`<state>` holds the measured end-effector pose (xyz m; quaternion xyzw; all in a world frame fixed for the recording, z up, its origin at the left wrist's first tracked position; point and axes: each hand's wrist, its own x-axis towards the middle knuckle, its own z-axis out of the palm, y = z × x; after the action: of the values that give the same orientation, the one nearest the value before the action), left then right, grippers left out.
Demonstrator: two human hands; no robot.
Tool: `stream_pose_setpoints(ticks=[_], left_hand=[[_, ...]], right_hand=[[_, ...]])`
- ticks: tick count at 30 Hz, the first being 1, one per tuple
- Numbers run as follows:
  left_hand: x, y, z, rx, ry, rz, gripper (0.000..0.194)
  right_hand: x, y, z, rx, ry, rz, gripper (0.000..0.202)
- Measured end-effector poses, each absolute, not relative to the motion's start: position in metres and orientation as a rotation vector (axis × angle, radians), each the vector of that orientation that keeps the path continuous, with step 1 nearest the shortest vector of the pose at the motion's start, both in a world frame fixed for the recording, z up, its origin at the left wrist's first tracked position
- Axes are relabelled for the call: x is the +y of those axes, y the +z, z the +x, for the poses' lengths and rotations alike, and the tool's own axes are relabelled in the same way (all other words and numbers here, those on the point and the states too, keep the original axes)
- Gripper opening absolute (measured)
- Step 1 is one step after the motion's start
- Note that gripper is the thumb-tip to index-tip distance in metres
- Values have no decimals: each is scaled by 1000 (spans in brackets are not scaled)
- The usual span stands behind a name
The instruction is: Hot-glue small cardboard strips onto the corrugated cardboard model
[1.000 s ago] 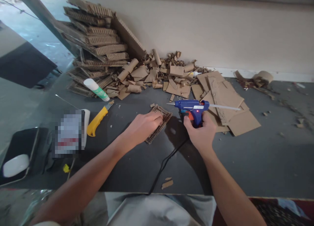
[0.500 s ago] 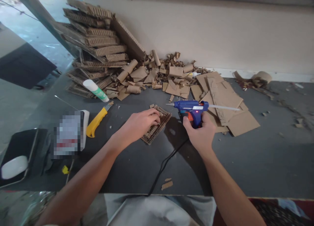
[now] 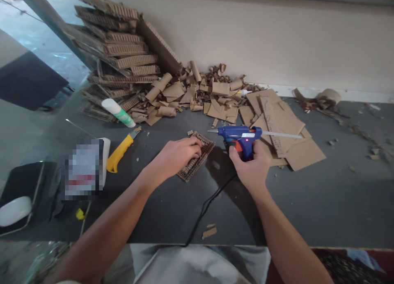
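A small cardboard piece with corrugated edges [image 3: 197, 165] lies on the dark table. My left hand [image 3: 183, 152] rests on its left part, fingers curled and pressed down onto it; the fingertips are partly hidden. In my right hand [image 3: 250, 165] is a blue glue gun [image 3: 238, 133], its nozzle pointing left over the table, just above and right of the cardboard piece. A red light glows on its body, and a clear glue stick [image 3: 283, 134] sticks out of its back. The black cord [image 3: 205, 206] runs toward the table's front edge.
Stacked corrugated panels [image 3: 127, 50] stand at the back left, beside heaped cardboard scraps [image 3: 191, 91]. Flat cardboard sheets [image 3: 308, 150] lie behind the glue gun. To the left are a glue tube [image 3: 118, 111], a yellow cutter [image 3: 120, 152] and a phone-like black object [image 3: 23, 181].
The view has shifted slightly, so things at the left appear a little further left. Both hands and the glue gun look almost unmoved.
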<state>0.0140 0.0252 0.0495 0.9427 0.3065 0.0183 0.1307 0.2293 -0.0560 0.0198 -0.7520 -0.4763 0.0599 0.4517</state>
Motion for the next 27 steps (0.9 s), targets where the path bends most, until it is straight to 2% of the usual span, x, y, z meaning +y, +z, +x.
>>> stream_pose_setpoints(ticks=[27], left_hand=[[22,46,20,971,18,2745,30]], right_hand=[[-56,20,228,-1188,138,-1863,32]])
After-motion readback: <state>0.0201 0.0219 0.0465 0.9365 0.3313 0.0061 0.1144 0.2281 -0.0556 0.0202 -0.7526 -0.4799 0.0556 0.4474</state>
